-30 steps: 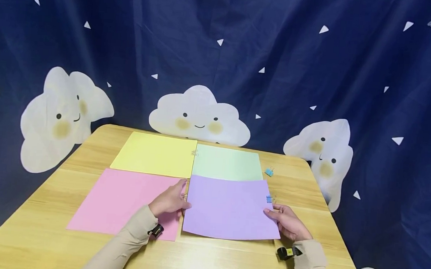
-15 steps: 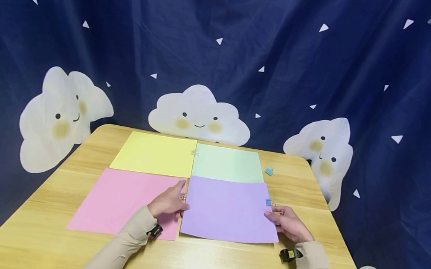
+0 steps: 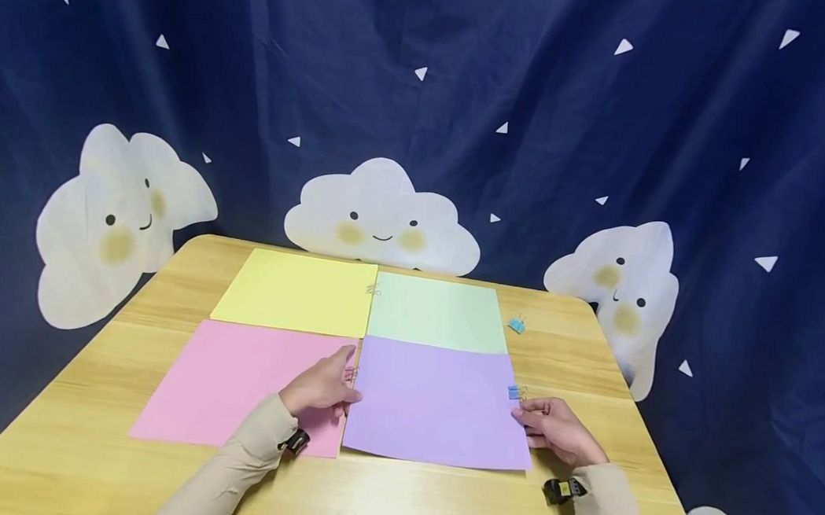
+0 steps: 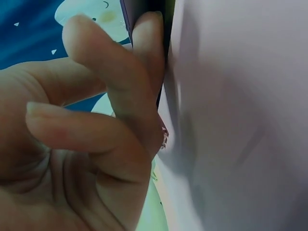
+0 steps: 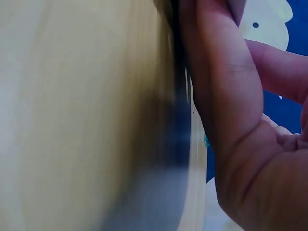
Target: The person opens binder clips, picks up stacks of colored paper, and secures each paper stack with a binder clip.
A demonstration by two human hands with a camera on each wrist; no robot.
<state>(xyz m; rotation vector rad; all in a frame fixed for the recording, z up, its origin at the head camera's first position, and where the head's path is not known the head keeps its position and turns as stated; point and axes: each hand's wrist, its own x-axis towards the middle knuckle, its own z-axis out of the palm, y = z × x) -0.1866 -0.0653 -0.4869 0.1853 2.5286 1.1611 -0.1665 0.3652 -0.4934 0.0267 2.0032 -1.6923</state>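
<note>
A purple sheet [image 3: 439, 401] lies at the front right of the table, its near edge slightly curved. My left hand [image 3: 319, 386] pinches its left edge, index finger pointing forward. The right hand [image 3: 561, 430] pinches the right edge, thumb on top. A blue binder clip [image 3: 515, 392] grips that right edge just beyond the right hand. Left of the purple sheet is a pink sheet [image 3: 234, 384], with a pink binder clip [image 3: 351, 374] at its right edge, partly hidden by the left hand. In the left wrist view, curled fingers [image 4: 130, 91] reach the purple edge.
Behind are a yellow sheet [image 3: 297, 291], with a clip's wire handles [image 3: 373, 289] at its right edge, and a pale green sheet [image 3: 437, 313]. A light blue binder clip [image 3: 517, 324] sits apart on the wooden table [image 3: 397, 505]. A dark blue curtain [image 3: 427, 22] hangs behind.
The purple sheet has shifted a little toward me and slightly left, uncovering slightly more of the green sheet. My right hand has come slightly nearer; the left has barely moved.
</note>
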